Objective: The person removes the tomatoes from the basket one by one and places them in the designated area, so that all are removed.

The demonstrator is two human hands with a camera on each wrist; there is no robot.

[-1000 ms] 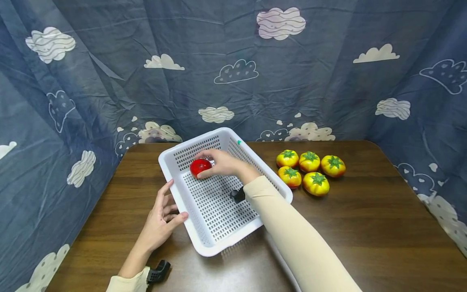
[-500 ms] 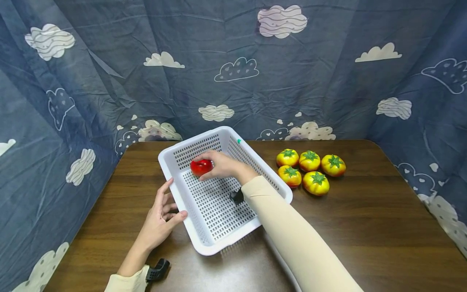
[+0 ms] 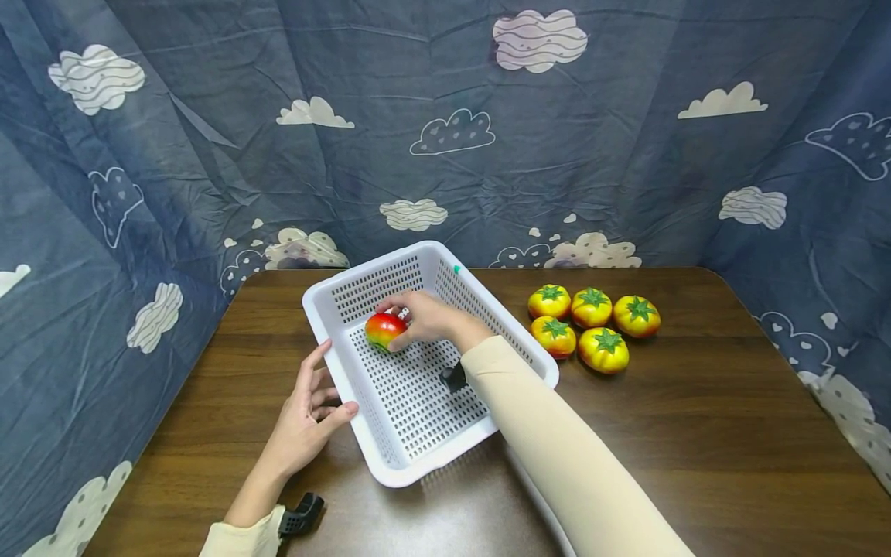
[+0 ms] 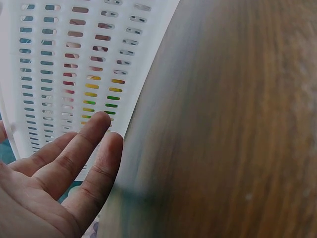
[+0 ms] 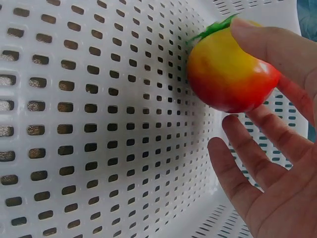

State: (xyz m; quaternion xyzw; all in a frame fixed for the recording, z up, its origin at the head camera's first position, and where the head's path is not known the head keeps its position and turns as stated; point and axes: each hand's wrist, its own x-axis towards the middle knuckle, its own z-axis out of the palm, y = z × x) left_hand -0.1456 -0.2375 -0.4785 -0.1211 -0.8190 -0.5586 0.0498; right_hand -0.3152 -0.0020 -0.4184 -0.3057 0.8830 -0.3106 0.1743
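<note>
A red-and-yellow tomato [image 3: 384, 331] with a green leafy top is at the far-left end of the white perforated basket [image 3: 445, 456]. My right hand [image 3: 428, 319] reaches inside and holds the tomato between thumb and fingers. In the right wrist view, the thumb lies over the tomato [image 5: 228, 69] near its leaves, with two lower fingers spread off it. Outside the basket's left side, my left hand [image 3: 312, 414] touches the rim with thumb and index fingertips. The left wrist view shows its other fingers [image 4: 84, 153] extended beside the slotted wall [image 4: 59, 59].
Several yellow-and-red tomatoes [image 3: 603, 350] with green tops sit grouped on the wooden table [image 3: 703, 418], right of the basket. A small green mark [image 3: 456, 269] is on the basket's far wall. A dark blue cloud-patterned curtain [image 3: 445, 186] hangs around the table's far side.
The tomato in my right hand has turned from its plain red side to show yellow and the green leaves facing down and forward. The right hand shifted slightly; the left hand stayed at the rim.
</note>
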